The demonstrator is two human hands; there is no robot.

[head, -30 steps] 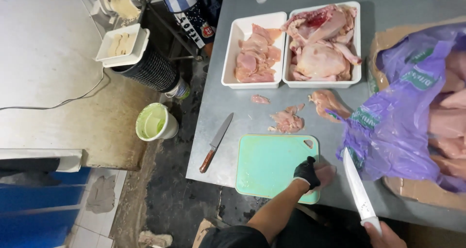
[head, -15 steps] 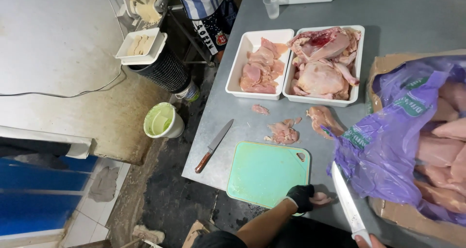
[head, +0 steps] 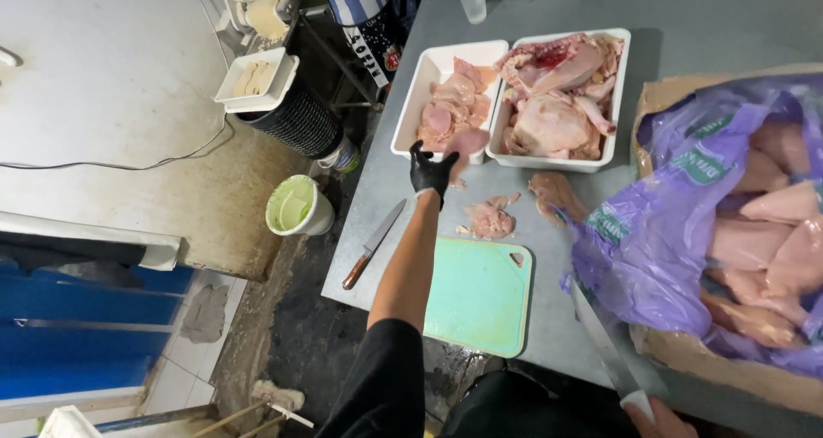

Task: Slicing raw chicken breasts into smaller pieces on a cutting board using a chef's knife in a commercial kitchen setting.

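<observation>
My left hand (head: 431, 171), in a black glove, reaches out over the near edge of the left white tray (head: 410, 112) and holds a pink chicken piece (head: 468, 140) at its fingertips. That tray holds several cut chicken pieces. My right hand (head: 658, 416) is at the bottom edge, gripping the white handle of a long knife (head: 600, 339) whose blade points up toward the purple bag (head: 660, 241). The green cutting board (head: 480, 297) lies bare between my arms.
A second white tray (head: 619, 78) holds chicken carcasses. Scraps (head: 489, 219) lie above the board and a wooden-handled knife (head: 373, 245) to its left. Raw chicken breasts fill the bag in a cardboard box (head: 660, 95). A green bucket (head: 296, 207) and black bin (head: 287, 121) stand on the floor; another person (head: 369, 5) stands at the top.
My left hand has moved from the right end of the cutting board up to the left tray, carrying a chicken piece. The right hand with the knife has dropped lower in view.
</observation>
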